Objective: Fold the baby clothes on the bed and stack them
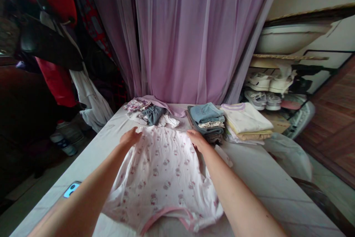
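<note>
A small white shirt (166, 172) with a pink cartoon print lies spread out before me. Its pink-trimmed neckline faces my body and its lower edge points away. My left hand (129, 137) grips the far left corner, fingers curled over the cloth. At the far right corner my right hand (196, 139) pinches the fabric, its fingertips partly hidden. Just beyond the shirt sits a loose heap of small clothes (152, 114). A folded stack of blue and grey clothes (207, 115) stands close past my right hand.
The white-covered table (266, 185) carries another folded stack of pale clothes (246, 118) at right. A phone (71, 189) lies by the left edge. Behind hangs a purple curtain (183, 37). Bags (50, 41) hang at left; a rack with shoes (263, 96) stands at right.
</note>
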